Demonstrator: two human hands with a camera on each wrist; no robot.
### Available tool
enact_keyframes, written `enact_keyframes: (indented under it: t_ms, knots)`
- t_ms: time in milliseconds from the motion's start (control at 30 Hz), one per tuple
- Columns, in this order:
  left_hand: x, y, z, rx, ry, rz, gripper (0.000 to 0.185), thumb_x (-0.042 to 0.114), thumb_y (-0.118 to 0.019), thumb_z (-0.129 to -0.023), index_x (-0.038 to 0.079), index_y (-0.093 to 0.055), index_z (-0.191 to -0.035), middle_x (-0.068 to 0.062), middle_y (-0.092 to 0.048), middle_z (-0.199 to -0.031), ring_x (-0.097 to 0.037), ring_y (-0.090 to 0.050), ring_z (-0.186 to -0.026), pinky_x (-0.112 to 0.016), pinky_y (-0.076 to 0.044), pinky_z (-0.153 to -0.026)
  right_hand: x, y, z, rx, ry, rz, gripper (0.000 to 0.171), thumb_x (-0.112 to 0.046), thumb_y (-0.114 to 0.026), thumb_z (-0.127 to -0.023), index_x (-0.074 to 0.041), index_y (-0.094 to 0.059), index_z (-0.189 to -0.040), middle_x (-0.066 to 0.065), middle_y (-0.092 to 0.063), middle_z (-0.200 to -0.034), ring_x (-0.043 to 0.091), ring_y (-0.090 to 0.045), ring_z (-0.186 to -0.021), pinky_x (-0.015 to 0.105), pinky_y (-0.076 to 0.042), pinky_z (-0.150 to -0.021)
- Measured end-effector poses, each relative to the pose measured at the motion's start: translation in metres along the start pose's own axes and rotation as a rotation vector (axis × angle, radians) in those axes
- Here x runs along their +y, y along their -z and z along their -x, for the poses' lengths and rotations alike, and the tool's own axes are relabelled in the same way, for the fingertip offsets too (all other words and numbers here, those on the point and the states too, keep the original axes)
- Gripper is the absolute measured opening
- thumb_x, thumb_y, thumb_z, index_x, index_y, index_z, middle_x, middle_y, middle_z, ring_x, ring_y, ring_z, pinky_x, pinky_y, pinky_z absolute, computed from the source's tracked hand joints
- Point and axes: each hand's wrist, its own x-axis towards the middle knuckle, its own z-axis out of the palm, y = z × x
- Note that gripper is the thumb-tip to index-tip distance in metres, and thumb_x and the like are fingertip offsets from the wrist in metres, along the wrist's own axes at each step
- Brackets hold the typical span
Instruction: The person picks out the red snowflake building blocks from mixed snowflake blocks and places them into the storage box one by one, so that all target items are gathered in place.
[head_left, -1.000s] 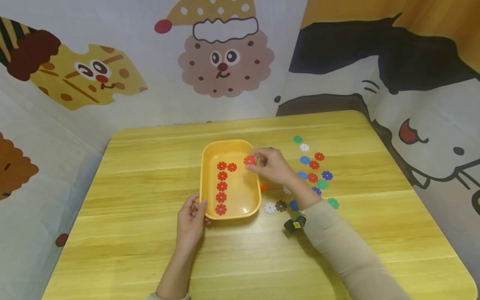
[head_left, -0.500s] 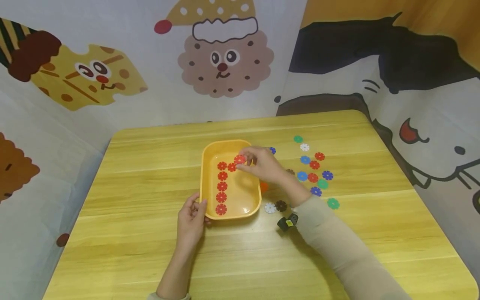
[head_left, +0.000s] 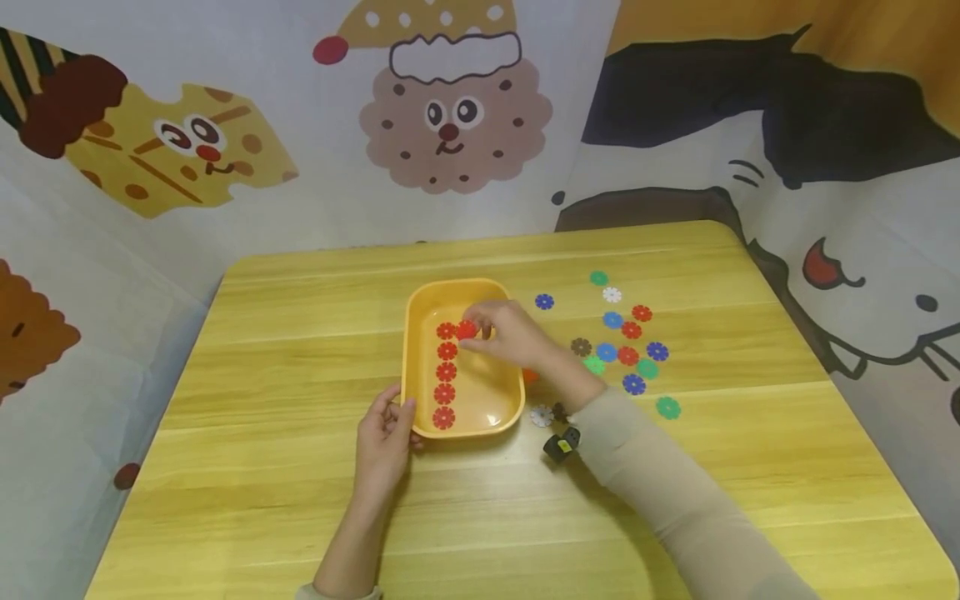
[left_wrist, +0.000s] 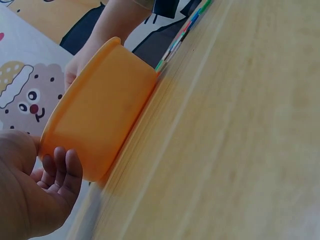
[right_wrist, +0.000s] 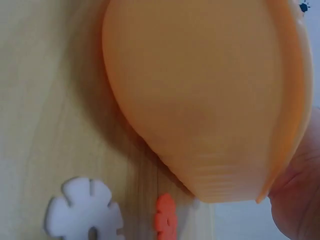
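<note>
A yellow plastic tray (head_left: 480, 400) rests on the table with a column of several red snowflake discs (head_left: 446, 372) along its left side. My left hand (head_left: 384, 442) grips the tray's near-left corner, thumb at the rim and fingers against the outer wall, as the left wrist view also shows. Over the far part of the tray, my right hand (head_left: 513, 333) pinches a red snowflake disc (head_left: 466, 329) between thumb and fingers. That disc sits just right of the column's top disc and covers the one lying there. In the right wrist view the tray wall (right_wrist: 200, 100) hides the fingertips.
Loose snowflake discs in blue, green (head_left: 668, 407), white (head_left: 612, 295), brown (head_left: 581, 347) and red (head_left: 632, 330) lie on the wooden table (head_left: 285, 375) right of the tray. An orange disc (right_wrist: 166, 217) lies beside the tray's right wall. A cartoon-printed cloth (head_left: 300, 208) hangs behind.
My right hand has moved left across the tray with the pinched red disc, from near the right wall to over the second disc of the top row. My left hand stays on the tray.
</note>
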Motion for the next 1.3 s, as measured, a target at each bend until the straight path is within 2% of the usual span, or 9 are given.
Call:
enact_keyframes:
  t_ms: [233,467,600,700,833,933,1033,1167,1300]
  knots:
    - [0.0,0.0,0.0,0.001,0.01,-0.003,0.042,0.022,-0.059,-0.105,0.003,-0.052,-0.142,-0.021,-0.059,-0.09,-0.013,-0.06,-0.064,-0.027,-0.062,-0.059,-0.003,-0.004,-0.005,-0.08,-0.023,0.154,0.036,-0.027,-0.08,-0.089,-0.004,-0.071,-0.115,0.007,-0.071,-0.101,0.016,-0.063,-0.083,0.025,-0.057,-0.075]
    - [0.001,0.0,0.0,0.001,0.008,0.004,0.043,0.022,-0.059,-0.104,0.003,-0.052,-0.142,-0.02,-0.059,-0.09,-0.012,-0.06,-0.063,-0.027,-0.062,-0.059,-0.009,-0.007,-0.008,-0.176,-0.05,0.379,0.031,-0.032,-0.081,-0.087,-0.011,-0.073,-0.109,-0.001,-0.07,-0.096,0.015,-0.063,-0.088,0.036,-0.052,-0.094]
    - [0.001,0.0,0.0,0.002,0.014,0.01,0.042,0.021,-0.059,-0.104,0.003,-0.052,-0.142,-0.021,-0.059,-0.09,-0.012,-0.06,-0.063,-0.027,-0.062,-0.059,-0.011,-0.007,-0.008,-0.215,-0.078,0.426,0.032,-0.033,-0.082,-0.086,-0.013,-0.073,-0.11,-0.002,-0.069,-0.096,0.015,-0.06,-0.089,0.04,-0.048,-0.098]
    - [0.001,0.0,0.0,0.004,0.018,0.012,0.042,0.021,-0.06,-0.104,0.003,-0.052,-0.142,-0.021,-0.059,-0.09,-0.013,-0.06,-0.063,-0.027,-0.062,-0.058,-0.01,-0.008,-0.008,-0.209,-0.083,0.408,0.035,-0.033,-0.081,-0.087,-0.011,-0.072,-0.112,0.001,-0.069,-0.1,0.017,-0.061,-0.093,0.04,-0.048,-0.099]
    - [0.002,0.0,0.001,0.007,0.023,0.005,0.044,0.021,-0.06,-0.104,0.003,-0.051,-0.143,-0.02,-0.059,-0.09,-0.012,-0.06,-0.063,-0.027,-0.062,-0.059,-0.005,-0.006,-0.007,-0.146,-0.059,0.277,0.037,-0.03,-0.077,-0.091,-0.006,-0.07,-0.117,0.006,-0.069,-0.107,0.02,-0.062,-0.098,0.036,-0.053,-0.096]
    - [0.002,0.0,0.001,0.01,0.024,-0.003,0.044,0.022,-0.06,-0.104,0.003,-0.05,-0.144,-0.019,-0.059,-0.09,-0.013,-0.06,-0.063,-0.027,-0.062,-0.058,0.0,-0.004,-0.002,-0.067,-0.018,0.143,0.036,-0.026,-0.074,-0.095,-0.002,-0.067,-0.121,0.011,-0.068,-0.111,0.023,-0.063,-0.1,0.034,-0.057,-0.091]
    - [0.002,0.0,0.001,0.01,0.027,-0.006,0.044,0.022,-0.059,-0.104,0.004,-0.05,-0.144,-0.018,-0.059,-0.09,-0.013,-0.06,-0.063,-0.027,-0.062,-0.059,0.005,0.001,0.004,0.031,0.013,0.061,0.033,-0.021,-0.071,-0.096,0.0,-0.066,-0.122,0.014,-0.068,-0.112,0.024,-0.062,-0.099,0.035,-0.057,-0.089]
    - [0.002,-0.001,0.001,0.007,0.028,-0.002,0.044,0.022,-0.06,-0.104,0.004,-0.051,-0.143,-0.018,-0.06,-0.09,-0.013,-0.06,-0.063,-0.027,-0.062,-0.059,0.01,0.008,0.012,0.148,0.013,0.009,0.03,-0.016,-0.07,-0.097,0.001,-0.066,-0.121,0.014,-0.066,-0.108,0.024,-0.06,-0.097,0.038,-0.057,-0.086]
    - [0.002,-0.001,0.001,0.009,0.023,0.002,0.042,0.021,-0.06,-0.104,0.004,-0.052,-0.142,-0.019,-0.06,-0.09,-0.013,-0.06,-0.063,-0.027,-0.062,-0.058,0.016,0.013,0.02,0.226,0.014,-0.024,0.028,-0.011,-0.07,-0.096,0.002,-0.065,-0.121,0.011,-0.065,-0.103,0.023,-0.059,-0.094,0.039,-0.056,-0.085]
